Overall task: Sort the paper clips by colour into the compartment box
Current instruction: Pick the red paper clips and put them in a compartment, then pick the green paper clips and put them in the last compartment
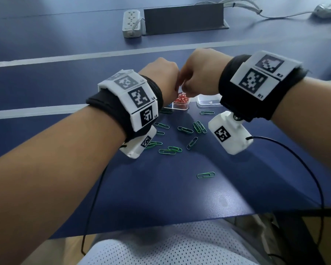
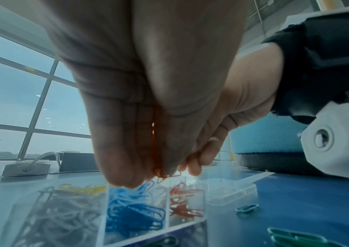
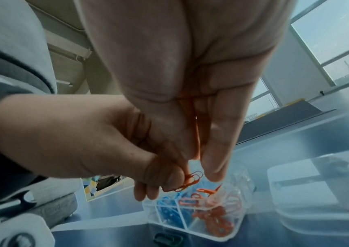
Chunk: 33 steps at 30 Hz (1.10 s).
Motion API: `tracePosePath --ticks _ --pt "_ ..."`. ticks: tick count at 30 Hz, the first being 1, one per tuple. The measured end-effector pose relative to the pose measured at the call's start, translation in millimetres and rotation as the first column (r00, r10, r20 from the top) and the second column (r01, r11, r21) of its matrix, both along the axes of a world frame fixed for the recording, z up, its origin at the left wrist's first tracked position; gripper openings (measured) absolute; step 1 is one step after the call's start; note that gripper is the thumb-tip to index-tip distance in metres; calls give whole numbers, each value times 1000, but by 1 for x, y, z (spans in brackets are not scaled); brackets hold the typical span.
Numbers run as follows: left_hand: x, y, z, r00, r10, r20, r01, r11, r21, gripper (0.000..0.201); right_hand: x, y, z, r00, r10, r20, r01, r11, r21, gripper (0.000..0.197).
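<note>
Left hand: the left hand [image 1: 161, 77] is held above the compartment box, fingers pointing down and pressed together; red paper clips [image 3: 190, 181] are pinched between its fingertips [image 3: 146, 192] and thumb.
Right hand: the right hand [image 1: 201, 73] is raised just beside the left, the two touching over the box; its fingers [image 3: 215, 150] are pointed down and drawn narrow, and a thin red wire is seen clamped between them, though how many clips are held cannot be told.
Compartment box: a clear compartment box [image 2: 203, 222] is set on the blue table [image 1: 180, 197] directly under both hands; its lid is off.
Sorted clips: red clips [image 2: 185, 212] are heaped in the right-hand compartment, blue clips [image 2: 131, 213] in the one next to it, white clips [image 2: 63, 217] in the one further left, and yellow clips [image 2: 84, 189] in a cell behind the white.
Loose clips: green paper clips [image 1: 183, 130] are scattered on the table on the near side of the box, one [image 1: 205, 175] lying well apart, nearer the table edge.
Lid: a clear plastic lid [image 1: 208, 102] is laid flat just to the right of the box.
Background: a white power strip [image 1: 131, 22] and a dark grey cable hatch [image 1: 183, 18] are seen at the far side of the table.
</note>
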State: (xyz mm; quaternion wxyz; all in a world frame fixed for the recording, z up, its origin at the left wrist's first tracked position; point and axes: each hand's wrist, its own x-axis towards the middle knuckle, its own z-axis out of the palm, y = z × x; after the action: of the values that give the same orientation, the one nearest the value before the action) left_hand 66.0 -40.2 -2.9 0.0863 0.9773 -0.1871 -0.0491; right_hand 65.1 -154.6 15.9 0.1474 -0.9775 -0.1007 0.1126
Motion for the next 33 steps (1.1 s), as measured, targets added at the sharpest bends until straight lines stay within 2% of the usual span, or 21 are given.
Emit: tracePosePath --ticks 5,8,13,17,22,25,29,33 --pt "2 -3 -2 999 -35 0 35 999 21 19 -4 -11 -1 999 -16 48 12 997 77 40" --pt "2 -5 -3 998 -67 -16 67 998 1 18 -12 -23 -3 997 -39 72 31 994 103 39" --pt "-4 -3 -4 989 -142 -49 140 989 -38 28 -29 -35 -9 999 32 41 -29 996 -81 27" --pt "-8 4 -3 988 -155 -17 152 984 -89 36 -35 -42 -17 998 61 35 -55 986 -156 28" --pt "-16 10 -5 984 -179 4 178 974 -143 32 -37 -39 -28 995 100 11 -94 959 -267 23" --pt "-22 19 -1 979 -202 31 204 960 -192 22 -37 -36 -28 994 111 -8 -109 948 -298 21" --pt "-36 31 1 973 -218 -72 204 966 -160 10 -36 -33 -27 991 128 -26 -130 942 -310 18" --pt "-41 42 -3 963 -203 -177 195 979 -62 12 -41 -30 -19 980 197 -37 -200 945 -258 7"
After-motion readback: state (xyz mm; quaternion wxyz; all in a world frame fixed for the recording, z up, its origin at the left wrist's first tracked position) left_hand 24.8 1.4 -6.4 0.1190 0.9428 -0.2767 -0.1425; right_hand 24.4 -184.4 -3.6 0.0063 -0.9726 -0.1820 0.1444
